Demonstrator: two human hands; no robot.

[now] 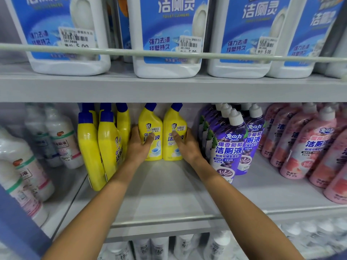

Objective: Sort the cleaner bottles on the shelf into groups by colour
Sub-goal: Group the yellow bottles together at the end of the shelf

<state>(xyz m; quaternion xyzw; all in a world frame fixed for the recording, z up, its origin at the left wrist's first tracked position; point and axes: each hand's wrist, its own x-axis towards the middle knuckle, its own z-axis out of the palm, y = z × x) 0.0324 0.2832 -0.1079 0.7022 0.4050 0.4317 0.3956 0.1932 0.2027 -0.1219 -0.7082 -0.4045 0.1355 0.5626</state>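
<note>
Shop aisle stocked with household cleaning products.
Grey metal shelves (169, 89) hold rows of identical toilet cleaner bottles (165, 34) bearing barcode price stickers (76, 37); below, yellow bottles (150, 119), purple bottles (228, 147) and pink bottles (309, 143) stand in ranks.

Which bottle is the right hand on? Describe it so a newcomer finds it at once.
On the middle shelf, under the big white jugs with blue labels, two yellow bottles with blue caps stand upright side by side near the centre. The right yellow bottle is the one: it is nearest the purple bottles, and the right hand holds it.
</note>
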